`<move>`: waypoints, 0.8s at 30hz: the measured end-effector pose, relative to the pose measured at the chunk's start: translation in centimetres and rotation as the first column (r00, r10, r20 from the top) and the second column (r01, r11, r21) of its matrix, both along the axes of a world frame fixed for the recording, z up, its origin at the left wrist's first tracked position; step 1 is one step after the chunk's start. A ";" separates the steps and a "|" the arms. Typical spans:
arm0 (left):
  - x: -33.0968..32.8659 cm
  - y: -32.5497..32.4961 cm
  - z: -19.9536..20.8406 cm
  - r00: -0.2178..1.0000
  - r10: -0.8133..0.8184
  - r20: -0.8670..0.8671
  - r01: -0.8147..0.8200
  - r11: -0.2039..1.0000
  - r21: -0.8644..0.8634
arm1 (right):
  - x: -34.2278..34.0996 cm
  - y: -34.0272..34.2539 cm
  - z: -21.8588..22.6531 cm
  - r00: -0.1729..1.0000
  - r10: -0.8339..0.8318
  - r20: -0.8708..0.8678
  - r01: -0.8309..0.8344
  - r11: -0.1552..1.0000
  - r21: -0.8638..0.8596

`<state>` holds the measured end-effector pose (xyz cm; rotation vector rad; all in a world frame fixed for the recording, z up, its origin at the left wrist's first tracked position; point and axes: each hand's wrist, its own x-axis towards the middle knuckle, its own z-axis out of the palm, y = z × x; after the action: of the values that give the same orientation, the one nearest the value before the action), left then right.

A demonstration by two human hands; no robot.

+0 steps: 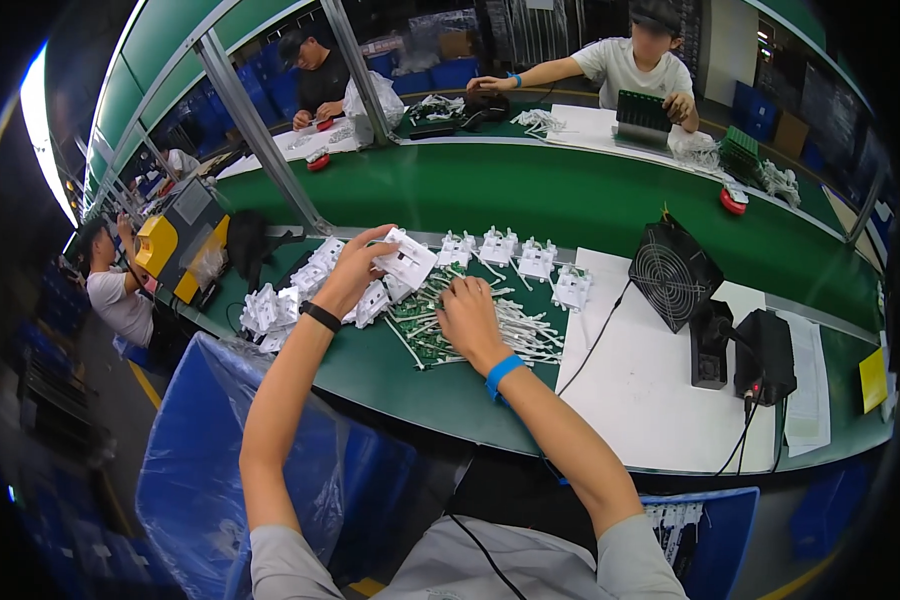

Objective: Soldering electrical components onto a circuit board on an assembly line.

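My left hand pinches a white plastic housing, tilted, with small dark openings in its face. It is held above the left end of a pile of small green circuit boards with white cables. On that pile rests my right hand, its fingers bent down among the boards; whatever its fingertips grip is hidden. Behind the pile stand several white housings in a row, cables attached. More white housings lie heaped to the left, near my left forearm.
Right of the pile, a white sheet bears a black fan unit and a black device with cables. A blue bin lined with plastic stands at the bench's left front. Co-workers sit across the green divider and far left.
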<state>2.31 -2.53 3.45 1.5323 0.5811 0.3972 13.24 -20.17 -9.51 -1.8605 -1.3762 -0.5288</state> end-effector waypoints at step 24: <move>-1.8 -6.0 -5.0 0.973 -0.186 -0.137 0.188 0.982 -0.001 | 2.1 -3.8 5.5 0.408 0.483 -0.775 -0.137 0.871 0.471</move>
<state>0.51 -8.54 -1.56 1.6185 0.5353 0.1522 15.33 -23.96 -3.99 -1.1773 -0.7720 0.3957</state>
